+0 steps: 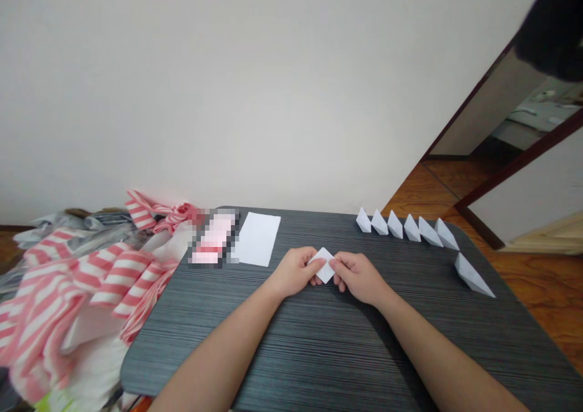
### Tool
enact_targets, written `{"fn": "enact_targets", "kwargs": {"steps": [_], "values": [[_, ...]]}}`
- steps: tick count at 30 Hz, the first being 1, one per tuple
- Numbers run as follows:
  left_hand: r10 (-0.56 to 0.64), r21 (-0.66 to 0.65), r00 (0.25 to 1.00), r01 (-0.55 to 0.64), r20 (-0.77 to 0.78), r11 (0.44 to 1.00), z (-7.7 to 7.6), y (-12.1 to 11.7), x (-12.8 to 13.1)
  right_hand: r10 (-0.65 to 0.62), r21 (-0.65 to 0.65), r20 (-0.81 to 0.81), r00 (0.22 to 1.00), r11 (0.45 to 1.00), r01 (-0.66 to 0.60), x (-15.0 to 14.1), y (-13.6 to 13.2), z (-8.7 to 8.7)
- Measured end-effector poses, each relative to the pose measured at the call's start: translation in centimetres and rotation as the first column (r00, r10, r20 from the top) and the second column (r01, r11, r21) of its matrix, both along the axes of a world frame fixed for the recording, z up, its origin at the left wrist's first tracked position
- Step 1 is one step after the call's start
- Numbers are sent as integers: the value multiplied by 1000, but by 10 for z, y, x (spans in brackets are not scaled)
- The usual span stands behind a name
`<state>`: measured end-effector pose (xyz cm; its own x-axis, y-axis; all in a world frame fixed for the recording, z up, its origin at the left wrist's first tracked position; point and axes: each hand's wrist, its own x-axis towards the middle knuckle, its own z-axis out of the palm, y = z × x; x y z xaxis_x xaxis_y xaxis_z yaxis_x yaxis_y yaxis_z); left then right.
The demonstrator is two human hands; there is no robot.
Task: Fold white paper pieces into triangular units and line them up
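Well, folded paper (324, 265): a small white diamond of paper, 1 corner pointing up and away, held between the hands over the bench (291, 363).
left hand (296, 271): closed in a pinch, fingers and thumb gripping the left side of the folded paper.
right hand (359, 277): also closed in a pinch, fingertips on the right side of the folded paper.
paper boats (412, 227): 7 white folded shapes on the bench to the right of the folded paper, 6 in a row and 1 set slightly apart nearer the bench's right edge.
paper sheet (257, 238): a flat white rectangle on the bench, beyond and to the left of the folded paper.
blurred pink object (214, 237): pixelated and too obscured to name, just left of the paper sheet.
striped fabric (91, 284): a red-and-white heap well left of the folded paper, overlapping the bench's left edge.
wooden floor (537, 290): beyond the boats, to the right.
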<state>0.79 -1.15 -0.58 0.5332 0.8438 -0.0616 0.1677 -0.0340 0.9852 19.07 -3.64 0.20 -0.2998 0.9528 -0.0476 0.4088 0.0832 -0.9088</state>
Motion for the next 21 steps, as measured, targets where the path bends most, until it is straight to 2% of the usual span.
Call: {"fn": "enact_targets", "kwargs": {"steps": [10,21], "values": [[-59,-66,997,62,51,996,3,1,-2,-24,-11,-55,998,1000,24,1,2,-6],[-5,-153,989,28,148,988,0,6,-2,-68,-22,-93,993,998,66,4,3,-10]]}}
